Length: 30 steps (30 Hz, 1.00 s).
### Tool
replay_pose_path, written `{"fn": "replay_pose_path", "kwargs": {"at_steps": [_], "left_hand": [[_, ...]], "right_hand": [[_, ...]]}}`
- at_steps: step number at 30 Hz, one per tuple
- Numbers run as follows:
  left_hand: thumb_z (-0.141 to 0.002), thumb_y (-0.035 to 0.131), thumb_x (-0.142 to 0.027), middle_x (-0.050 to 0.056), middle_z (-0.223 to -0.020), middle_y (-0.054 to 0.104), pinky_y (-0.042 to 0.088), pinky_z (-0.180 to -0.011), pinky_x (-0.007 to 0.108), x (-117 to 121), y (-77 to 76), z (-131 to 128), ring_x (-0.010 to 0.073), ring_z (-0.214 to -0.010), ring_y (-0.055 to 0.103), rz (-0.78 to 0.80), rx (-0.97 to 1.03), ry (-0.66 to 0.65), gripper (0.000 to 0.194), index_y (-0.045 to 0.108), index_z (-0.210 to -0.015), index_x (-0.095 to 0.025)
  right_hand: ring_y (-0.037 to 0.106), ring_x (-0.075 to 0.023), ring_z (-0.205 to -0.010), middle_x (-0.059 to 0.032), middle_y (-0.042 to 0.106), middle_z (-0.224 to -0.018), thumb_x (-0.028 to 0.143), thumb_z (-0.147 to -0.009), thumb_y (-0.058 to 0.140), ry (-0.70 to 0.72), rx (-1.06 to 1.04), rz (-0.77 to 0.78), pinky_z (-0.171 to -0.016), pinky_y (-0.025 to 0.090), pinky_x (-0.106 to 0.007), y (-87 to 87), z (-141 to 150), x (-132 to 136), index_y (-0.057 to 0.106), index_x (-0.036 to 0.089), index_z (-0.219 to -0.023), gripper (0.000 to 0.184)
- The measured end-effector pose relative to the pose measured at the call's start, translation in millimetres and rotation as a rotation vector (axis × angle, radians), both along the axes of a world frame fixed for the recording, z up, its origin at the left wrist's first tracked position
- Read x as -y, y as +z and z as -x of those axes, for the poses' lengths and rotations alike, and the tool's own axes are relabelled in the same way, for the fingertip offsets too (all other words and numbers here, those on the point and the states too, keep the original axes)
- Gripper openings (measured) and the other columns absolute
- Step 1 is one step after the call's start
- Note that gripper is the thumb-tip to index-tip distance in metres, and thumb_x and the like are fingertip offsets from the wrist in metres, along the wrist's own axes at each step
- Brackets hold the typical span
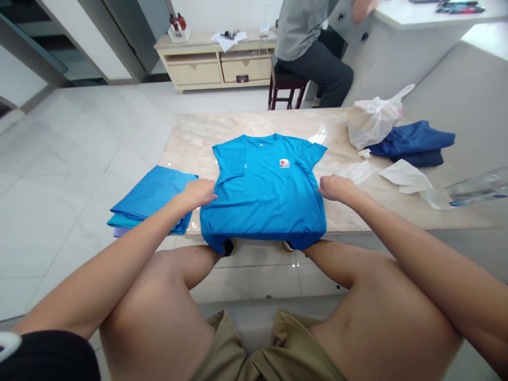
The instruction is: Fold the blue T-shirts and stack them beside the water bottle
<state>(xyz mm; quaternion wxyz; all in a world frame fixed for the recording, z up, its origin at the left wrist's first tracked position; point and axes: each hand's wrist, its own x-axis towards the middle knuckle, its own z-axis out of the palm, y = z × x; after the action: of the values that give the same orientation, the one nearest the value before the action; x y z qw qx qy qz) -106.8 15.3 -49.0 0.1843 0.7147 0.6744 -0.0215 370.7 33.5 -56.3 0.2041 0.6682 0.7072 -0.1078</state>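
Observation:
A blue T-shirt (270, 185) lies spread on the marble-topped table (194, 132), its collar facing away from me and its hem hanging over the near edge. Its left sleeve in view is folded inward over the body; the other sticks out. A small red and white logo (284, 163) shows on the chest. My left hand (200, 192) is closed on the shirt's left side edge, and my right hand (335, 188) pinches the right side edge. Beside my left forearm sits a stack of folded clothes (153, 193), blue on top.
On the table's right are a white plastic bag (373, 119), dark blue cloth (416, 138), paper (405, 175) and a clear plastic bottle (472, 189). A person (313, 47) sits on a stool (288, 82) beyond, near a low cabinet (194, 71).

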Motion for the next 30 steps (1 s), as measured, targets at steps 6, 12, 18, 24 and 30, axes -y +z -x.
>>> {"fn": "replay_pose_path", "kwargs": {"at_steps": [6,12,18,24,30], "left_hand": [[-0.099,0.067,-0.051,0.016,-0.12,0.075,0.056,-0.096,0.038,6,-9.1,-37,0.0325,-0.108,0.074,0.098,0.003,-0.404,0.043,0.064,-0.126,-0.018],[-0.093,0.074,-0.05,0.022,-0.122,0.075,0.057,-0.094,0.038,15,-12.0,-23,0.0365,-0.112,0.072,0.183,-0.134,-0.411,0.042,0.07,-0.113,-0.014],[-0.09,0.077,-0.053,0.018,-0.095,0.08,0.058,-0.086,0.039,28,8.7,-51,0.0386,-0.098,0.077,0.333,-0.294,-0.409,0.036,0.078,-0.091,-0.017],[-0.107,0.051,-0.06,0.026,-0.137,0.074,0.058,-0.099,0.042,0,4.0,-94,0.0402,-0.127,0.072,-0.061,-0.099,-0.086,0.06,0.063,-0.139,-0.012],[-0.105,0.053,-0.062,0.033,-0.151,0.063,0.054,-0.109,0.051,-27,-22.5,-112,0.0467,-0.142,0.061,-0.059,-0.04,0.079,0.069,0.06,-0.145,-0.007]], "right_hand": [[0.072,-0.0292,-0.106,-0.0171,0.076,-0.119,0.038,-0.107,0.06,0.4,-0.419,0.035,-0.092,0.052,-0.036,-12.1,26,7,0.071,0.015,-0.117,0.027],[0.071,-0.0284,-0.1,-0.0131,0.076,-0.111,0.043,-0.097,0.075,0.289,-0.4,0.155,-0.084,0.051,-0.033,-18.0,21,10,0.071,0.018,-0.104,0.026],[0.074,-0.0243,-0.089,-0.0072,0.08,-0.099,0.045,-0.088,0.083,0.073,-0.461,0.548,-0.073,0.052,-0.029,1.3,4,13,0.077,0.019,-0.102,0.03],[0.076,-0.0314,-0.106,-0.0174,0.08,-0.111,0.04,-0.106,0.061,-0.205,-0.293,-0.045,-0.087,0.053,-0.032,-8.1,-14,-10,0.076,0.015,-0.106,0.03],[0.065,-0.0362,-0.131,-0.0252,0.066,-0.142,0.055,-0.108,0.058,-0.308,-0.293,-0.285,-0.105,0.052,-0.039,-29.1,-8,-24,0.059,0.009,-0.142,0.057]]}}
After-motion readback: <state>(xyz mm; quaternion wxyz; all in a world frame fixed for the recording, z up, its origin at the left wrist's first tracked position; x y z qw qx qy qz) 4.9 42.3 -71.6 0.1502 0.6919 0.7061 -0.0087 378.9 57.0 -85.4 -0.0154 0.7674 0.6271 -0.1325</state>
